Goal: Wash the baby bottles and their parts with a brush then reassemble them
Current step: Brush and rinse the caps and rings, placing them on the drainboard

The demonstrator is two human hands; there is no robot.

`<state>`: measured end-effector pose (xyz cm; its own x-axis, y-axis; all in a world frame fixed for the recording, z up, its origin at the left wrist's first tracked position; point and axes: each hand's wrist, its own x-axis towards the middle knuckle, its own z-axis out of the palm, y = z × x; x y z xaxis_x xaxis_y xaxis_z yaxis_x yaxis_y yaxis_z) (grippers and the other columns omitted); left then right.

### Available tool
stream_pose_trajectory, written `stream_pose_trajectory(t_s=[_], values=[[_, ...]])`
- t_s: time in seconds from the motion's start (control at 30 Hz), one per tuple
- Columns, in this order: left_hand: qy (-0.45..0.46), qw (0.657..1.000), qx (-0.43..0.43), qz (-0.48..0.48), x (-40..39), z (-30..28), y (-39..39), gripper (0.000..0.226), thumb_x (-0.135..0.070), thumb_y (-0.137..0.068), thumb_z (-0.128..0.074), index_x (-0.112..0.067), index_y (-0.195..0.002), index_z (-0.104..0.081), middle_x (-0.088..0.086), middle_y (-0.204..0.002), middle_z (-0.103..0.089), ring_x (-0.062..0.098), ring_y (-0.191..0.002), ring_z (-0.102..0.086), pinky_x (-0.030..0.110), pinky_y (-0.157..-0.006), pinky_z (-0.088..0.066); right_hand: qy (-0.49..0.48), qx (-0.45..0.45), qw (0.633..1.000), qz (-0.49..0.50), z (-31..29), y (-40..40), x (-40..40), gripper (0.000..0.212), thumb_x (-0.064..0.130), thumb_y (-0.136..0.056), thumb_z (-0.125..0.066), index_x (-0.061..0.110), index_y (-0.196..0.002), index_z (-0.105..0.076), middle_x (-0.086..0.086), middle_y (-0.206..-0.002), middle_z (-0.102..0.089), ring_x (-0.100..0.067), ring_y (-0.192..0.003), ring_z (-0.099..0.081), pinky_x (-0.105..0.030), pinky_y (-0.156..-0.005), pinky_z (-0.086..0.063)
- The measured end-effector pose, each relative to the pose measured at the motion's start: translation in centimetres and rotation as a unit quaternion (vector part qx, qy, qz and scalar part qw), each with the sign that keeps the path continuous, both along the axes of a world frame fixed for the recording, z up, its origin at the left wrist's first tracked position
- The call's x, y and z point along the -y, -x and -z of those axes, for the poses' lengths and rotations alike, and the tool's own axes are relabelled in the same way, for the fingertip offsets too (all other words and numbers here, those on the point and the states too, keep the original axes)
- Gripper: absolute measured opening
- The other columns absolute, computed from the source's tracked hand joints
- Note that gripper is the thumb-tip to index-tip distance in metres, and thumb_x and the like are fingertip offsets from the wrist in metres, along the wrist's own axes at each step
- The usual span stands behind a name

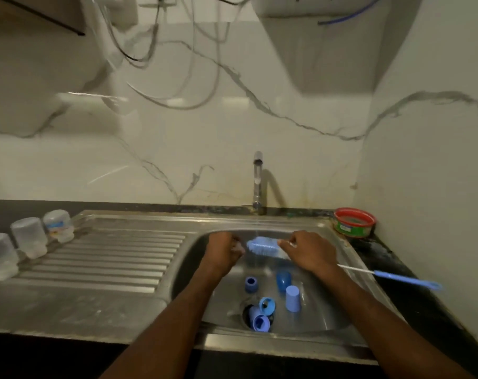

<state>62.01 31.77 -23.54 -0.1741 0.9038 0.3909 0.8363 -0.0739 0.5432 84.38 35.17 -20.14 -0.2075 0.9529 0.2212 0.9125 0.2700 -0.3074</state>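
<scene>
Three bottles (30, 236) drain far left of my fisted left hand (224, 248) — contents hidden — my right hand (308, 251) grips the brush (263, 247), blue parts (292, 298) below unwashed, I judge — reassembly remains.

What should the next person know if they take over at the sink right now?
Left hand: curled round a small part under the tap; what part, I cannot tell.
Right hand: grips the blue bottle brush at its bristles.
Three clear bottles stand upside down on the drainboard.
Blue caps and rings lie loose in the sink basin.
Left: scrub those parts, then reassemble.
</scene>
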Motion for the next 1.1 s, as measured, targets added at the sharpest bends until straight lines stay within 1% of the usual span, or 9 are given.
stream_pose_trajectory(t_s=[0.07, 0.17, 0.27, 0.47, 0.57, 0.63, 0.73, 0.87, 1.1], values=[[-0.037, 0.999, 0.005, -0.014, 0.7, -1.3, 0.8, 0.022, -0.015, -0.087, -0.069, -0.013, -0.107, -0.076, 0.003, -0.097, -0.076, 0.014, -0.087, -0.070, 0.022, -0.083, -0.052, -0.004, -0.051, 0.999, -0.010, -0.8, 0.9, 0.3, 0.043, 0.063, -0.096, -0.047, 0.030, -0.112, -0.070, 0.000, -0.110, -0.071, -0.020, -0.099, -0.065, -0.033, -0.078, -0.043], [-0.028, 0.999, -0.008, -0.040, 2.7, -2.8, 3.9, 0.022, -0.016, -0.081, -0.071, -0.011, -0.101, -0.078, 0.007, -0.094, -0.076, 0.020, -0.089, -0.070, 0.024, -0.081, -0.047, 0.010, -0.103, 0.993, -0.064, -1.9, 3.9, 1.0, 0.029, 0.046, -0.098, -0.057, 0.024, -0.099, -0.075, -0.007, -0.101, -0.074, -0.026, -0.096, -0.068, -0.030, -0.073, -0.038], [-0.010, 0.996, -0.023, -0.082, 5.5, -4.1, 9.1, 0.021, -0.018, -0.082, -0.076, -0.008, -0.099, -0.077, 0.010, -0.097, -0.075, 0.025, -0.094, -0.068, 0.030, -0.086, -0.049, 0.015, -0.097, 0.988, -0.118, -2.8, 8.7, 2.0, 0.028, 0.033, -0.098, -0.060, 0.015, -0.082, -0.075, -0.014, -0.083, -0.072, -0.031, -0.087, -0.069, -0.032, -0.065, -0.037], [0.023, 0.977, -0.034, -0.209, 13.0, -6.7, 22.1, 0.033, -0.026, -0.087, -0.078, -0.004, -0.110, -0.071, 0.016, -0.111, -0.071, 0.030, -0.110, -0.063, 0.034, -0.092, -0.046, -0.045, -0.127, 0.972, -0.194, -3.9, 22.7, 5.1, 0.024, 0.036, -0.093, -0.069, 0.017, -0.105, -0.075, -0.017, -0.107, -0.073, -0.035, -0.101, -0.067, -0.034, -0.076, -0.046], [0.029, 0.964, -0.033, -0.262, 15.7, -6.9, 27.5, 0.029, -0.021, -0.087, -0.076, -0.003, -0.108, -0.070, 0.015, -0.111, -0.070, 0.028, -0.109, -0.063, 0.035, -0.093, -0.048, -0.050, -0.134, 0.964, -0.227, -3.9, 29.1, 6.8, 0.024, 0.042, -0.093, -0.065, 0.020, -0.103, -0.071, -0.011, -0.106, -0.073, -0.031, -0.100, -0.067, -0.035, -0.079, -0.050], [0.036, 0.957, -0.037, -0.284, 16.6, -6.5, 30.2, 0.028, -0.017, -0.088, -0.075, -0.004, -0.112, -0.068, 0.014, -0.113, -0.068, 0.026, -0.109, -0.062, 0.030, -0.093, -0.048, -0.062, -0.121, 0.961, -0.240, -3.4, 32.5, 7.8, 0.026, 0.047, -0.095, -0.060, 0.023, -0.103, -0.068, -0.005, -0.104, -0.072, -0.028, -0.098, -0.067, -0.031, -0.074, -0.047], [0.049, 0.947, -0.054, -0.314, 16.9, -5.6, 32.4, 0.025, -0.012, -0.093, -0.069, -0.006, -0.117, -0.067, 0.011, -0.116, -0.066, 0.023, -0.109, -0.064, 0.025, -0.089, -0.048, -0.060, -0.115, 0.961, -0.244, -2.7, 36.3, 9.0, 0.028, 0.049, -0.096, -0.056, 0.025, -0.106, -0.066, -0.002, -0.107, -0.070, -0.026, -0.100, -0.066, -0.029, -0.072, -0.040], [0.071, 0.931, -0.073, -0.352, 16.7, -4.4, 33.9, 0.024, -0.012, -0.097, -0.065, -0.008, -0.121, -0.063, 0.010, -0.118, -0.067, 0.022, -0.110, -0.065, 0.034, -0.096, -0.054, -0.038, -0.087, 0.964, -0.249, -2.0, 39.3, 9.8, 0.025, 0.044, -0.097, -0.053, 0.024, -0.108, -0.063, -0.005, -0.110, -0.069, -0.029, -0.102, -0.065, -0.032, -0.072, -0.040], [0.109, 0.922, -0.103, -0.356, 16.4, -3.0, 34.9, 0.027, -0.015, -0.100, -0.061, -0.009, -0.125, -0.059, 0.010, -0.123, -0.063, 0.022, -0.114, -0.062, 0.031, -0.095, -0.050, -0.045, -0.063, 0.966, -0.248, -0.3, 41.7, 9.9, 0.024, 0.043, -0.095, -0.058, 0.024, -0.108, -0.062, -0.005, -0.105, -0.069, -0.028, -0.094, -0.066, -0.034, -0.071, -0.047]])
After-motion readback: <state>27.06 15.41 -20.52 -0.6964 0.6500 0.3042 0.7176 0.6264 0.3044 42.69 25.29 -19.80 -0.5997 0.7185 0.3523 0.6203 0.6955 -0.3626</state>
